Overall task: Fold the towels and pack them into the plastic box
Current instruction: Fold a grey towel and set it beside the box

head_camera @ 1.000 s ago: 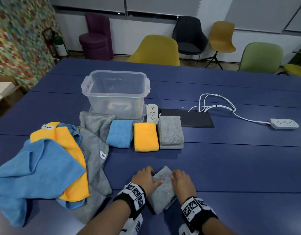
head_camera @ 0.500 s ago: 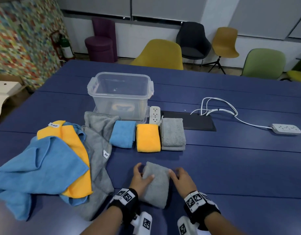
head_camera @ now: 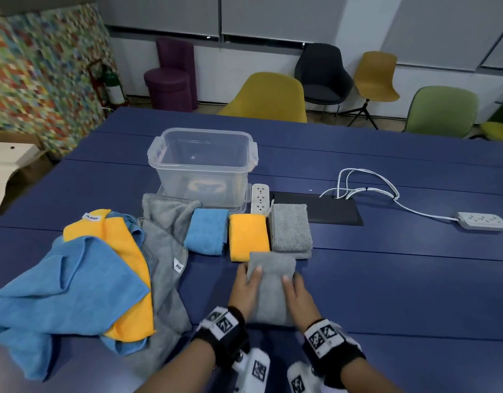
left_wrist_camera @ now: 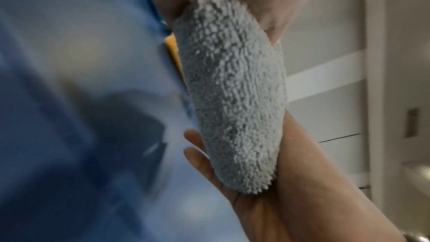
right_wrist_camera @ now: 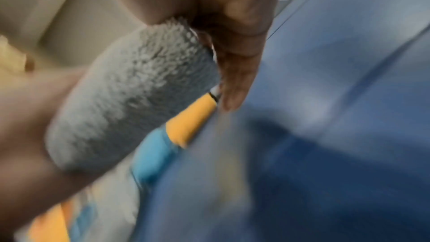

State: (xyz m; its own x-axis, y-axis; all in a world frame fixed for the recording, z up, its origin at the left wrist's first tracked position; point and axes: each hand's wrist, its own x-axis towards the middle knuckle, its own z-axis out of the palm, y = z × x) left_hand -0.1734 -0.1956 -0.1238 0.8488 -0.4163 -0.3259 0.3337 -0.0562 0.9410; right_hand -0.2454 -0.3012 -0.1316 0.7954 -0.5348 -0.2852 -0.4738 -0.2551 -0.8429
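Note:
A folded grey towel (head_camera: 273, 285) is held off the table between both hands. My left hand (head_camera: 246, 287) grips its left edge, thumb on top. My right hand (head_camera: 297, 293) grips its right edge the same way. The wrist views show the thick fluffy grey towel (left_wrist_camera: 232, 89) (right_wrist_camera: 130, 102) pinched between thumb and fingers. Its far end reaches the row of folded towels: blue (head_camera: 207, 235), orange (head_camera: 248, 236) and grey (head_camera: 290, 234). The clear plastic box (head_camera: 202, 163) stands behind them, nothing inside. Unfolded blue (head_camera: 66, 287), orange (head_camera: 128, 251) and grey (head_camera: 166, 259) towels lie heaped at the left.
A white power strip (head_camera: 260, 198) lies beside the box, next to a black pad (head_camera: 324, 212). A second power strip (head_camera: 482, 221) with white cables (head_camera: 366, 182) sits far right. Chairs stand beyond the blue table (head_camera: 400, 285).
Both hands have lifted the folded grey towel from the near table edge and carried it forward, toward the row of folded towels. The head view has shifted slightly.

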